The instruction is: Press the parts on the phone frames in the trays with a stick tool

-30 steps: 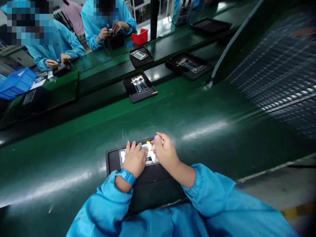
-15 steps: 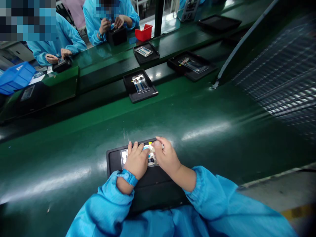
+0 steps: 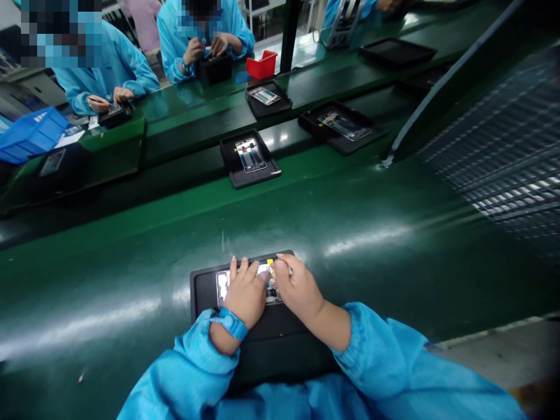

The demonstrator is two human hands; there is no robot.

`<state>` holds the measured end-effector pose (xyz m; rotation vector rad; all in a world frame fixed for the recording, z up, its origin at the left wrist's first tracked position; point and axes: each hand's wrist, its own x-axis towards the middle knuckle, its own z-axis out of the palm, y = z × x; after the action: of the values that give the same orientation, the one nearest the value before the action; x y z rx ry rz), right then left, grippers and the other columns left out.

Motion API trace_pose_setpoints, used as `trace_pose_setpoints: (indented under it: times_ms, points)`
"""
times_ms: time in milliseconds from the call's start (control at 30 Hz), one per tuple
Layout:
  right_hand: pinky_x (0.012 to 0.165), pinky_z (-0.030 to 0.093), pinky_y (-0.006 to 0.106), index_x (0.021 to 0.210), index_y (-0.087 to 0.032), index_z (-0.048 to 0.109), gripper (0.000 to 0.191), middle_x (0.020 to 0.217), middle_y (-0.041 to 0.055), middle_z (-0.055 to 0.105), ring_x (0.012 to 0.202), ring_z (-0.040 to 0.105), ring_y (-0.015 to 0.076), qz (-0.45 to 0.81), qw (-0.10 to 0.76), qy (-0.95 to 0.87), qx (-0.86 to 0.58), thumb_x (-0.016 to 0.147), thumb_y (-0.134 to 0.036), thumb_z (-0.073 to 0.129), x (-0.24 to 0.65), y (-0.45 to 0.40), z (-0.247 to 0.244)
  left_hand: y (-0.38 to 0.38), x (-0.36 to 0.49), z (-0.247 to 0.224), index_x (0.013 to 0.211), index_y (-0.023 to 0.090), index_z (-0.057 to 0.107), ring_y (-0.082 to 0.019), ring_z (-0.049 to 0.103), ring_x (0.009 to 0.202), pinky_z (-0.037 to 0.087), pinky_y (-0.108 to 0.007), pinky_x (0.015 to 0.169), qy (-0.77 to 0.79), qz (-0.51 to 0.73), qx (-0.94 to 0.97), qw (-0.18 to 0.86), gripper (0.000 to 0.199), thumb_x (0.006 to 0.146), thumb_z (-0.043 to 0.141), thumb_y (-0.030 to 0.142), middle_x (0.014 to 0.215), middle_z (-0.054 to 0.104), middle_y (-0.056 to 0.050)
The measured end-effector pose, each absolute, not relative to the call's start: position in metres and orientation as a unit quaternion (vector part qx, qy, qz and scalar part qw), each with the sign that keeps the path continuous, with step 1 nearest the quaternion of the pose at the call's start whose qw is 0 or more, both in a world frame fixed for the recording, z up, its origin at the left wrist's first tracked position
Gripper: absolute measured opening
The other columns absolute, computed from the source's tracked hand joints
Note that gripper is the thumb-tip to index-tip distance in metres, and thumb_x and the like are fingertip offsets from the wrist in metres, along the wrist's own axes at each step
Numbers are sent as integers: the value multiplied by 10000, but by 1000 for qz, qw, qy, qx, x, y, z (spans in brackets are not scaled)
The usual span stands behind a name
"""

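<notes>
An opened phone [image 3: 222, 284], its inner parts and a yellow tab showing, lies in a shallow black tray [image 3: 200, 291] on the green bench. My left hand [image 3: 246, 294] rests across the phone's middle with the fingers spread, the thumb toward the parts on the right. Close beside it, the fingers of my right hand [image 3: 300, 289] are pinched over the phone's right end. They grip a thin pale tool [image 3: 290, 271], of which only a small end shows; its kind is hidden by the fingers. A blue band circles my left wrist.
Beyond the bench, black trays [image 3: 227, 163] with opened phones sit along the conveyor line. Two co-workers in blue sleeves [image 3: 142, 73] handle small parts across it. A red bin [image 3: 261, 66], a blue bin [image 3: 32, 137] and, at right, a slanted panel [image 3: 455, 87] are also there.
The view has shifted slightly, so the scene sits a little lower. My left thumb has moved slightly over the phone; my right hand keeps its pinch at the same end.
</notes>
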<state>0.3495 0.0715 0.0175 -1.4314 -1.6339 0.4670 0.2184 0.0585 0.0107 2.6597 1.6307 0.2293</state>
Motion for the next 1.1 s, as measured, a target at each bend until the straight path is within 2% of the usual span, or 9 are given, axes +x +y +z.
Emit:
trace_pose_setpoints:
  times_ms: [100,300,400,567,667,867,1100]
  points:
    - [632,494,270,861,-140,565,343,755,94,651,705,617,184,160,415,-699,-560,876,-320,274,347,73,22,58,218,10,960,189,602,-297,445,1087,235,-541,985,520,66,852,16,239,760,481,140,1055,574,-70]
    - [580,460,314,722,-162,582,417,624,81,608,600,578,206,109,283,-818,-489,884,-280,216,334,77,27,59,216,5,1115,204,533,-314,417,1116,220,-562,980,504,67,860,26,371,749,507,147,1063,573,-84]
    - [602,464,323,722,-168,569,395,655,83,616,624,585,209,156,315,-791,-501,878,-292,228,336,80,25,59,216,7,1073,193,562,-305,431,1104,230,-555,981,515,66,854,32,324,757,501,153,1041,585,-79]
    - [601,485,295,884,-174,514,293,703,50,616,648,601,175,308,440,-561,-630,860,-386,314,346,80,14,60,218,10,938,210,619,-271,459,1079,256,-533,980,530,89,843,26,217,812,443,195,1043,587,-64]
    - [636,496,335,939,-170,489,297,757,65,622,689,606,188,320,477,-524,-629,835,-411,349,347,75,8,59,219,11,936,199,618,-281,460,1075,254,-536,978,529,98,843,18,210,814,447,203,1048,586,-68]
    - [709,491,369,903,-177,515,270,812,98,635,795,606,215,275,468,-577,-610,813,-379,361,346,72,9,59,219,12,924,188,616,-289,461,1074,254,-551,969,530,88,843,26,196,806,459,189,1044,587,-73]
    - [671,499,341,898,-177,536,301,806,94,643,764,610,205,216,436,-626,-609,842,-366,308,348,73,11,58,220,12,941,176,608,-299,443,1086,243,-556,973,529,87,843,39,216,797,446,168,1062,575,-70]
